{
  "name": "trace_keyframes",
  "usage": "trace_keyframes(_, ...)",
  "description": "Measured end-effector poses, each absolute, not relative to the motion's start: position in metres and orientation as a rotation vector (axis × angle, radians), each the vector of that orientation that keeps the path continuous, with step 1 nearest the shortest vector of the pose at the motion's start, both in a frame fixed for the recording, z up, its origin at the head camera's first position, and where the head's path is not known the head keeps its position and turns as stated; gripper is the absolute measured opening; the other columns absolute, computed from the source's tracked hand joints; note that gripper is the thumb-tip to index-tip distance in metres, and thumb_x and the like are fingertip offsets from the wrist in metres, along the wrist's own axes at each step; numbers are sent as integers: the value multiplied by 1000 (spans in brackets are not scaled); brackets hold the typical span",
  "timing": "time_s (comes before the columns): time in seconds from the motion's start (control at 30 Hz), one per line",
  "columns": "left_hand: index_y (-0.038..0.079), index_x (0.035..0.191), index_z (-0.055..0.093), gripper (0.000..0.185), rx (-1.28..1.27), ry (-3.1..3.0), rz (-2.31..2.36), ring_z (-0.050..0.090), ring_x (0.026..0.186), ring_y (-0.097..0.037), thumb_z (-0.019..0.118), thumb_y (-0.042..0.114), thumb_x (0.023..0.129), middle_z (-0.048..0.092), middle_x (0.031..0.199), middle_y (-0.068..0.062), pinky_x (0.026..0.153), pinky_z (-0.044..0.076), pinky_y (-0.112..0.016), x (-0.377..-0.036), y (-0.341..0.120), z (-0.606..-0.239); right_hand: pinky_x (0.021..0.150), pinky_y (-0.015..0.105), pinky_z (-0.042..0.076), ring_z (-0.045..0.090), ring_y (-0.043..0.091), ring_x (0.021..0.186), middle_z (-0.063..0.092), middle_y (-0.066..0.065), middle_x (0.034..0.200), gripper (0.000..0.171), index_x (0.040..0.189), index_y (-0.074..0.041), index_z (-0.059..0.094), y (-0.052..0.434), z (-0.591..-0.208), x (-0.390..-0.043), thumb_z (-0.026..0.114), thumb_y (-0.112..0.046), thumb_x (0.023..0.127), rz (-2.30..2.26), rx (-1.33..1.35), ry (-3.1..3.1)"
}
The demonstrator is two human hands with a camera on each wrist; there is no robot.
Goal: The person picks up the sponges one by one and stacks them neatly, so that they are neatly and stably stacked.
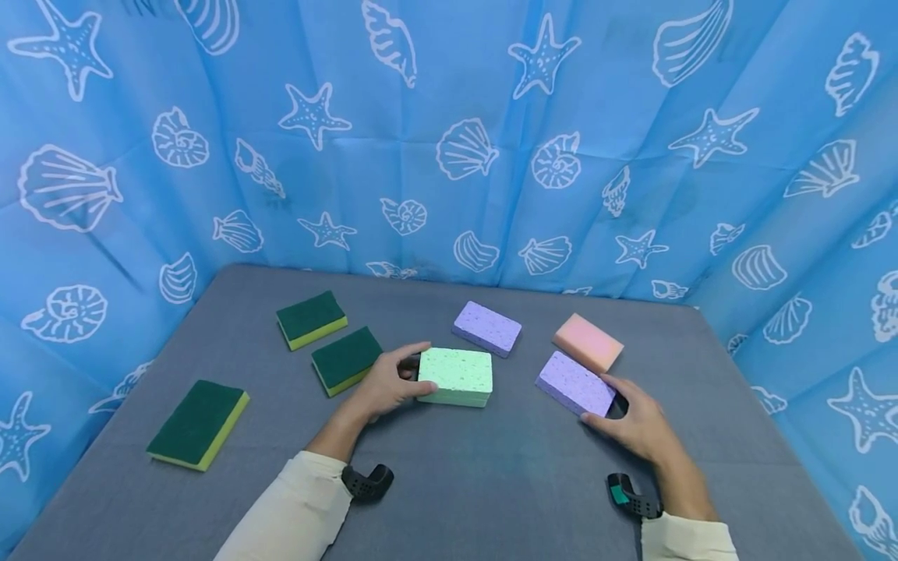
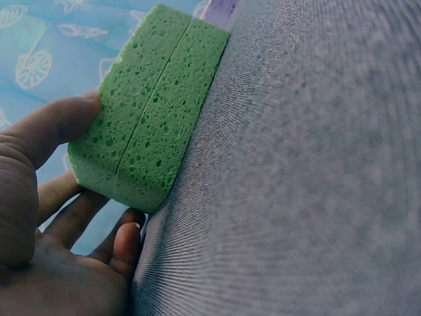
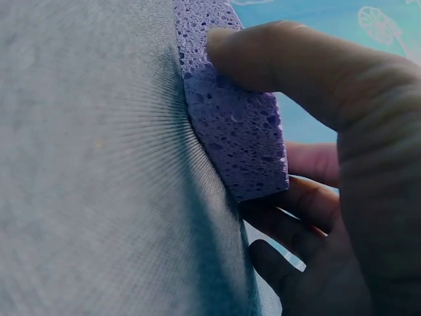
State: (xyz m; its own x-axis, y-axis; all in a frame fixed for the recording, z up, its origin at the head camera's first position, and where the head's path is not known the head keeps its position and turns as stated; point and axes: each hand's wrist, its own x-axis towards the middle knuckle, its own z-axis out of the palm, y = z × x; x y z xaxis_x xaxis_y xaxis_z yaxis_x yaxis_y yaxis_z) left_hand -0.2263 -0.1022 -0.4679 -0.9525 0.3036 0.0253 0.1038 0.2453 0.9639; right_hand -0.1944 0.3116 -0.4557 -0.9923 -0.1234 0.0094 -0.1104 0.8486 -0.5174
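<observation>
Two light green sponges (image 1: 456, 371), one stacked on the other, lie near the middle of the table. My left hand (image 1: 384, 382) grips their left end, thumb on the near side and fingers behind. The left wrist view shows the seam between the green sponges (image 2: 148, 105); their lower edge meets the cloth. At the right, my right hand (image 1: 634, 417) holds a purple sponge (image 1: 575, 382) by its near right end. In the right wrist view the thumb presses the side of this purple sponge (image 3: 240, 141), which rests on the cloth. The far fingertips are partly hidden.
A second purple sponge (image 1: 487, 327) lies behind the green stack. An orange-pink sponge (image 1: 589, 340) sits just behind the held purple one. Three green-and-yellow scouring sponges lie at the left, the nearest (image 1: 196, 421) apart. A blue shell-print curtain (image 1: 449, 195) surrounds the grey-covered table (image 1: 477, 483).
</observation>
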Motion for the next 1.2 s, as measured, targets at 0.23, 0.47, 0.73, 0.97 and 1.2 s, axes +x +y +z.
trace_keyframes(0.23,6,143,48,71,382,2349,1792,51,99,-25,81,19,81,56,126,-14,77,44,-37,-226,-102,-468,97,68,26,32,52,127,38,33,140,86,141,4,41,311,-455,-194,77,-44,80,-846,-139,2996)
trace_keyframes(0.47,7,143,48,72,401,2346,1794,50,98,-26,81,20,81,56,126,-15,77,44,-37,-227,-102,-467,96,69,27,32,52,127,37,32,141,86,143,3,40,309,-451,-193,76,-44,81,-875,-137,2996)
trace_keyframes(0.73,6,143,47,72,407,2333,1808,50,99,-26,80,19,81,56,126,-15,77,44,-36,-227,-103,-469,92,66,33,40,47,121,42,29,138,84,143,2,41,305,-445,-193,75,-45,82,-931,-181,3013)
trace_keyframes(0.97,4,143,46,72,421,2335,1810,50,97,-26,80,18,81,56,125,-16,76,44,-36,-226,-103,-469,86,62,41,50,43,112,48,25,133,81,142,2,43,300,-440,-192,77,-40,82,-1007,-253,3019)
trace_keyframes(1.2,6,144,46,71,429,2343,1796,50,97,-26,79,18,82,55,125,-15,77,44,-36,-226,-103,-469,86,60,42,51,43,111,48,26,133,79,141,2,44,293,-431,-190,79,-36,81,-1049,-302,3035)
